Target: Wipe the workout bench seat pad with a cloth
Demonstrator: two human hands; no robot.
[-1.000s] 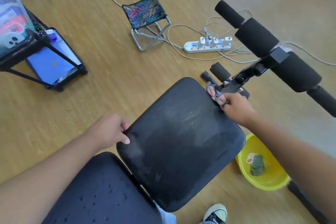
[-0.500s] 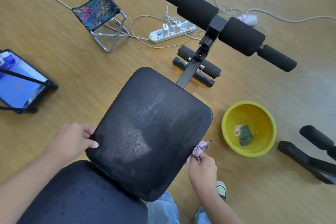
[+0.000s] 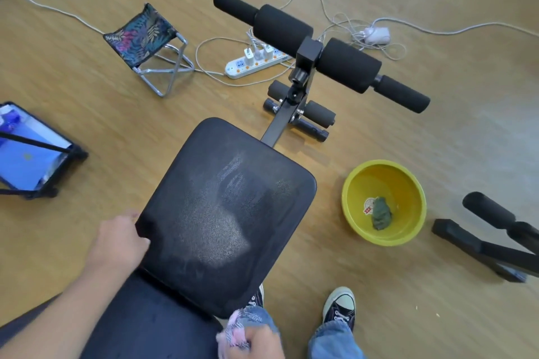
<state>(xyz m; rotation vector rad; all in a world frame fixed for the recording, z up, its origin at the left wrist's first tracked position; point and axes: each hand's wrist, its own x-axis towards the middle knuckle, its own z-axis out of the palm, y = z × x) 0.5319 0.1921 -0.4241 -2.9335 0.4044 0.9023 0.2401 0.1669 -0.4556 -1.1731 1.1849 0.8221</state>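
Down at the seat pad (image 3: 224,213) near corner now, right hand (image 3: 253,341) bunched on the pink cloth (image 3: 233,329) after sweeping back along the right edge, left hand (image 3: 119,239) still gripping the left rim, so probably nearly done.

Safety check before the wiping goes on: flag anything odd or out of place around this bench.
Charger cables sprawl loose over the floor around the power strip beside the bench's foam rollers, a trip hazard. Nothing looks spilled or broken.

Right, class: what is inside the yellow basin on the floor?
Inside the yellow basin lies a crumpled dark green cloth beside a small round sticker on the bottom. Whatever is under the cloth is hidden, and any water cannot be made out.
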